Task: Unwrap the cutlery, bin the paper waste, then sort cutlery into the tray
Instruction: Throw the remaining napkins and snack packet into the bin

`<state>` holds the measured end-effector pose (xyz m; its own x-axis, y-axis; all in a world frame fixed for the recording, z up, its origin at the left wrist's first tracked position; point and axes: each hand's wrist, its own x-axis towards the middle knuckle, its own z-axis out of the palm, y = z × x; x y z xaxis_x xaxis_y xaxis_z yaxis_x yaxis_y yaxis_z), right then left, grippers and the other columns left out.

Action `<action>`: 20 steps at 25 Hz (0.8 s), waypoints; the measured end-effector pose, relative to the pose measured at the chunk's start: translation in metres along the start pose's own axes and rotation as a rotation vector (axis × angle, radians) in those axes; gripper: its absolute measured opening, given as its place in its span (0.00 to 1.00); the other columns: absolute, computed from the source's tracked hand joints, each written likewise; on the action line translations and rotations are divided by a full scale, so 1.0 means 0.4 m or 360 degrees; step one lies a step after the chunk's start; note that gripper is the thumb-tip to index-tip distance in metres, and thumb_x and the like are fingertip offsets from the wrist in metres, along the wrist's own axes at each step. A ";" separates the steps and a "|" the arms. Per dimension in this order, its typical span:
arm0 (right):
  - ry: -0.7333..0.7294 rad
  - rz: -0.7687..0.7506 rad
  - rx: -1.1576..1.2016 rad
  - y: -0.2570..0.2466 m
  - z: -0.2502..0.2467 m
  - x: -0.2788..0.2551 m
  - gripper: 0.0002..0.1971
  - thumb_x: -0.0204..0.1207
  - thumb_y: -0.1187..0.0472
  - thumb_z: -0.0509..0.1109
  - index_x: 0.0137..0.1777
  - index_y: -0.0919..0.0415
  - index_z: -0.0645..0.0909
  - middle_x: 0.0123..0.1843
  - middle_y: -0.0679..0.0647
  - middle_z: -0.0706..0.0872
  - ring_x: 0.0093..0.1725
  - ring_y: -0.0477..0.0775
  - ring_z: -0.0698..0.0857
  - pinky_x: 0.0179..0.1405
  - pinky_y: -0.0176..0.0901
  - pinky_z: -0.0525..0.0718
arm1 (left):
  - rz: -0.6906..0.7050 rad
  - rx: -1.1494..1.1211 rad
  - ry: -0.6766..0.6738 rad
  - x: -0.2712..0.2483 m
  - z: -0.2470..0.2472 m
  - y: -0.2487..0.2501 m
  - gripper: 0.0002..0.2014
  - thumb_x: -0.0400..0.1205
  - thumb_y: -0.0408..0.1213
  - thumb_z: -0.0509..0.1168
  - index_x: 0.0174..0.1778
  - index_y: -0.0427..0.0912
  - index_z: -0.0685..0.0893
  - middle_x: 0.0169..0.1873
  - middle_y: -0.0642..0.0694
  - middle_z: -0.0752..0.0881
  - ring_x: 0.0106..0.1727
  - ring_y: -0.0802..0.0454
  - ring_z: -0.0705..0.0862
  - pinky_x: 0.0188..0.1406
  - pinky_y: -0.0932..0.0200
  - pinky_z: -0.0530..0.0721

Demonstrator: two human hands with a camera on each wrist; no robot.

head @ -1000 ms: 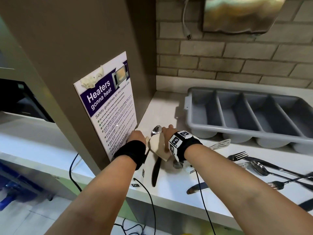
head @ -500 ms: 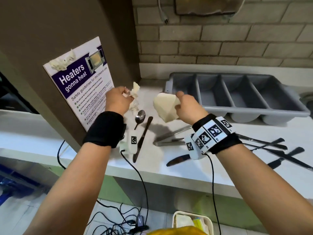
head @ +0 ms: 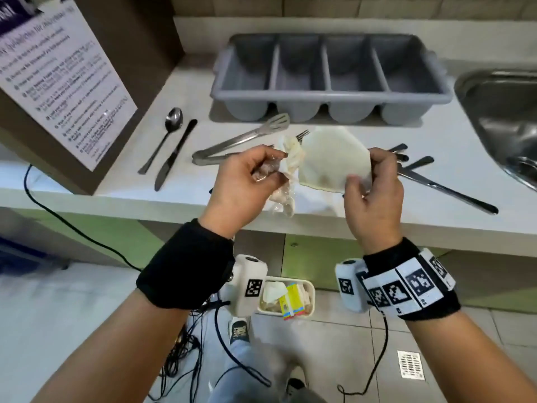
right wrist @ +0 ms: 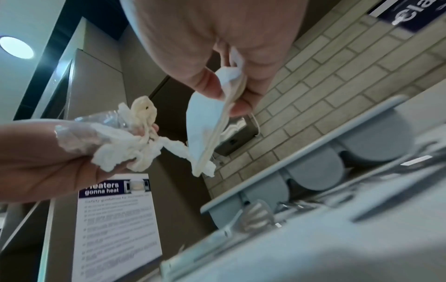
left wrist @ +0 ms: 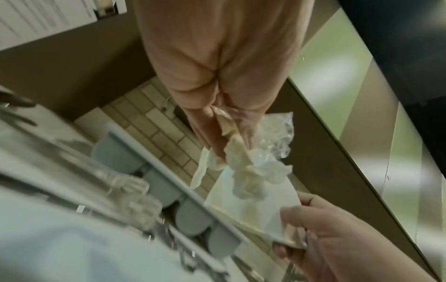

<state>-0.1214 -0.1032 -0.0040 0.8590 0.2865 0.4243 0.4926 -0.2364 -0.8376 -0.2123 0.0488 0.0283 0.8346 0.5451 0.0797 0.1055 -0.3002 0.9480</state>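
Observation:
My left hand [head: 261, 173] grips a crumpled wad of paper and clear film [head: 290, 154] [left wrist: 243, 171] [right wrist: 130, 141] above the counter's front edge. My right hand [head: 369, 175] pinches a flat cream napkin [head: 334, 158] [right wrist: 207, 126] [left wrist: 260, 202] by its right corner. The grey four-compartment cutlery tray [head: 331, 82] stands behind them, with nothing showing in its compartments. A spoon [head: 165, 135] and a black-handled knife [head: 174, 154] lie on the counter at the left. Tongs [head: 244, 138] and several other pieces of cutlery [head: 436, 184] lie in front of the tray.
A small cream bin [head: 287, 296] with paper and coloured scraps stands on the floor beneath my hands. A steel sink [head: 505, 117] is at the right. A brown cabinet side with a printed notice [head: 58, 77] rises at the left. Cables hang off the counter edge.
Both hands have lifted off the counter and drawn back toward me with the paper, coming closer together. The spoon and knife stayed on the counter. My view has tilted down to the floor bin.

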 end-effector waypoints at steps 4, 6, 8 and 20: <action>0.0050 0.0032 0.0026 0.112 -0.060 -0.131 0.13 0.71 0.77 0.62 0.57 0.79 0.71 0.43 0.51 0.78 0.36 0.33 0.79 0.34 0.10 0.73 | -0.0174 0.0005 -0.0306 -0.089 0.109 -0.096 0.20 0.73 0.24 0.72 0.36 0.60 0.82 0.30 0.63 0.84 0.31 0.70 0.79 0.41 0.71 0.79; 0.0081 0.0082 -0.0023 0.188 -0.072 -0.186 0.14 0.70 0.75 0.62 0.56 0.78 0.72 0.44 0.55 0.79 0.37 0.38 0.77 0.34 0.12 0.73 | -0.0269 0.0027 -0.0451 -0.116 0.158 -0.162 0.16 0.73 0.25 0.72 0.43 0.55 0.84 0.33 0.60 0.85 0.30 0.73 0.80 0.41 0.74 0.79; 0.0026 0.0145 -0.0086 0.267 -0.072 -0.246 0.15 0.70 0.73 0.62 0.57 0.76 0.72 0.44 0.59 0.79 0.39 0.43 0.77 0.33 0.18 0.73 | -0.0363 0.0166 -0.0531 -0.131 0.205 -0.246 0.13 0.72 0.28 0.73 0.50 0.47 0.87 0.36 0.53 0.86 0.28 0.76 0.79 0.38 0.81 0.76; -0.0178 0.1174 -0.0231 0.859 0.154 -0.667 0.20 0.68 0.83 0.59 0.57 0.71 0.81 0.57 0.68 0.84 0.52 0.55 0.82 0.46 0.18 0.72 | -0.1232 0.0790 -0.0696 -0.154 0.396 -0.984 0.25 0.61 0.42 0.68 0.53 0.34 0.87 0.43 0.33 0.87 0.45 0.42 0.85 0.49 0.55 0.80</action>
<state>-0.1901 -0.2038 -0.4262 0.9573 0.0971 -0.2722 -0.1842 -0.5207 -0.8336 -0.2197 0.0094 -0.3987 0.5561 0.4236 -0.7151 0.8298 -0.3315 0.4489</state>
